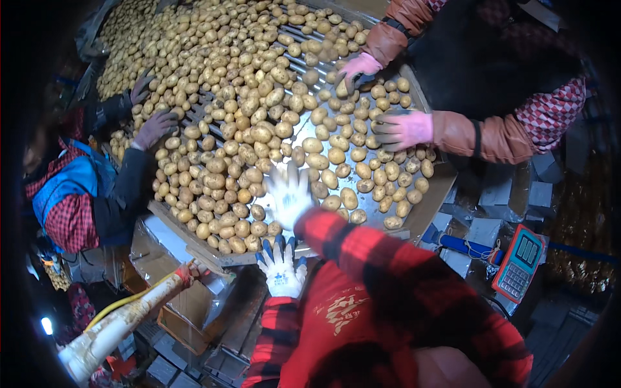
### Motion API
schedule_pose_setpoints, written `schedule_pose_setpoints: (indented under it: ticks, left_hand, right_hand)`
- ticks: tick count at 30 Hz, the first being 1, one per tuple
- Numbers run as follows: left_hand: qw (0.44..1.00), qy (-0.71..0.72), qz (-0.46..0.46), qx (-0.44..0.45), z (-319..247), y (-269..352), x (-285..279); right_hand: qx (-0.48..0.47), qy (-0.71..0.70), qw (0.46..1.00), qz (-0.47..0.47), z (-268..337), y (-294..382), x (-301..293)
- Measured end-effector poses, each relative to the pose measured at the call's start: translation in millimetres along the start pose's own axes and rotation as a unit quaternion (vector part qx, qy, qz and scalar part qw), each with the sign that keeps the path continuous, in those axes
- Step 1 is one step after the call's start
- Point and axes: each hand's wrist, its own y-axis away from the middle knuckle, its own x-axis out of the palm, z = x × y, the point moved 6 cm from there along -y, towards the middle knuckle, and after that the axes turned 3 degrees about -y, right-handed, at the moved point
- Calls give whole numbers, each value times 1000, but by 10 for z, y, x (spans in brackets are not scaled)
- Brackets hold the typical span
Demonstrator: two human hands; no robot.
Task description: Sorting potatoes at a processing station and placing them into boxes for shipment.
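Many potatoes point(259, 133) lie heaped on a sorting table with a metal sheet point(302, 129) and slatted bars point(195, 115). My right hand point(290, 194), in a white work glove, is spread palm down over the sheet among the potatoes. It is blurred, and its palm side is hidden. My left hand point(282, 274), in a white glove with blue fingertips, rests with fingers apart at the table's near rim point(237, 258). The nearest potatoes lie just beyond those fingertips. I see nothing held in either hand.
Across at right, a co-worker's pink-gloved hands point(405, 129) touch potatoes; another person's gloved hands point(156, 127) work at left. A white pipe point(127, 317) rises at lower left near cardboard boxes point(187, 303). A scale display point(518, 263) on a blue post stands at right.
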Motion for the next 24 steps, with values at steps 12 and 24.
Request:
schedule_pose_setpoints:
  ticks: [12, 24]
  left_hand:
    - [995, 67, 31, 63, 90, -124, -156]
    - [991, 71, 112, 28, 106, -120, -70]
  right_hand:
    - [-92, -39, 994, -36, -1150, 1673, -135]
    - [-130, -134, 953, -240, -691, -638, -714]
